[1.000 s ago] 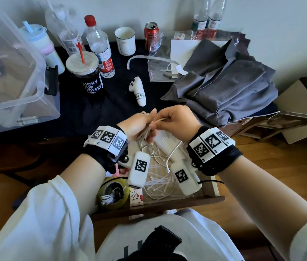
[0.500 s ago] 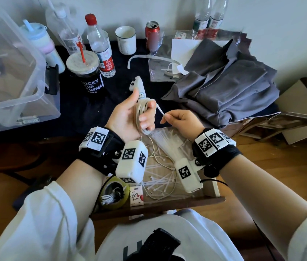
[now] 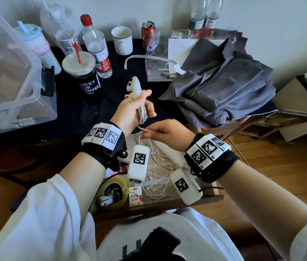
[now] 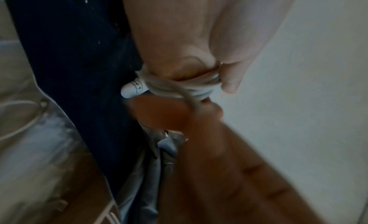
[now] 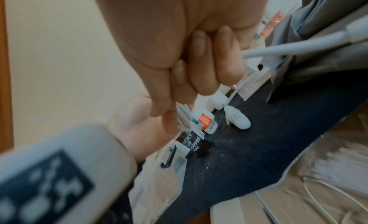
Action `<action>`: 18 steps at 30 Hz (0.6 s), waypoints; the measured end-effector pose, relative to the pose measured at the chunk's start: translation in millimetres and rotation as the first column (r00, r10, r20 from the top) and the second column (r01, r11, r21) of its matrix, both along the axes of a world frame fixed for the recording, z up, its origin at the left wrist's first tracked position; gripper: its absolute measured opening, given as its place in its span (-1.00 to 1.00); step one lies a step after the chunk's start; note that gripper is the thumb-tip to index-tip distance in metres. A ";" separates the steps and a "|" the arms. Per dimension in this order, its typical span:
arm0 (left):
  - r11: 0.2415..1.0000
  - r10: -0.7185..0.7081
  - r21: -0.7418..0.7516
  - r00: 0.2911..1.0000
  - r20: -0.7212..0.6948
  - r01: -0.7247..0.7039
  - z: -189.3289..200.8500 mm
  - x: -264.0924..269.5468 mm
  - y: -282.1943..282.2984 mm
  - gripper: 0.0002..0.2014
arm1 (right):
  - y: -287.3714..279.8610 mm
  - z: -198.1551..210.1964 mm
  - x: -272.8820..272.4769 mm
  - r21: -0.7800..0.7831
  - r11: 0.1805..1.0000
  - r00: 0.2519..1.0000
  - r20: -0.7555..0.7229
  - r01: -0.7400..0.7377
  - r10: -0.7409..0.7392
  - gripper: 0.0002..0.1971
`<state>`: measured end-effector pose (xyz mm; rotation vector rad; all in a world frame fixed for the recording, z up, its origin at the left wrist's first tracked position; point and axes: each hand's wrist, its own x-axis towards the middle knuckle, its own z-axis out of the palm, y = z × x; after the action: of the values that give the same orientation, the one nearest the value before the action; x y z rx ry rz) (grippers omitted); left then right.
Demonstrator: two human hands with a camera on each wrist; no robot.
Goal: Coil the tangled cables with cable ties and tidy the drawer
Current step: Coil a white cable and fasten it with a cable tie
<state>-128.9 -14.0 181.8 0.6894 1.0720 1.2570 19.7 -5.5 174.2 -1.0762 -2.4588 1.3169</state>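
A: What changed?

B: Your right hand [image 3: 165, 130] has dropped below your left hand [image 3: 134, 108], pulling the loose end down. That starts one more loop.

A: Where's the thin white cable [image 3: 141, 108]?

B: Looped round your left fingers [image 3: 150, 109], which curl and hold it up. Your right fingertips [image 3: 147, 135] pinch its tail over the open wooden drawer [image 3: 167, 203], above the white plastic cable ties [image 3: 158, 182].

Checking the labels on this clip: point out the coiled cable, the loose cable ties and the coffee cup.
coiled cable [image 3: 141, 108], head view, loops in left hand.
cable ties [image 3: 158, 180], head view, middle of loose pile.
coffee cup [image 3: 86, 83], head view, dark printed side.
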 end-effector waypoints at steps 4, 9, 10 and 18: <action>0.985 -0.135 -0.135 0.968 -0.210 0.108 -5.4 0.4 -5.7 -0.72 | 6.8 12.1 2.8 0.097 0.995 0.998 -0.054 0.037 -0.032 -0.82; 0.930 -0.343 -0.210 0.917 -0.202 0.302 -6.4 1.5 -14.7 -0.39 | 16.4 15.5 7.6 0.008 0.981 0.958 -0.217 0.196 -0.189 -0.90; 0.921 -0.365 -0.221 0.908 -0.206 0.321 -6.5 2.1 -15.7 -0.39 | 17.3 14.7 8.0 0.006 0.978 0.954 -0.221 0.211 -0.204 -0.91; 0.886 -0.430 -0.198 0.903 -0.015 0.419 -1.4 3.4 -17.5 -0.37 | 19.4 -6.9 5.5 -0.168 0.920 0.858 -0.335 0.353 -0.390 -0.80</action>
<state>-125.5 -31.5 180.4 0.7676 1.0043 0.7489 25.2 13.9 167.4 -1.1380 -1.8234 1.3751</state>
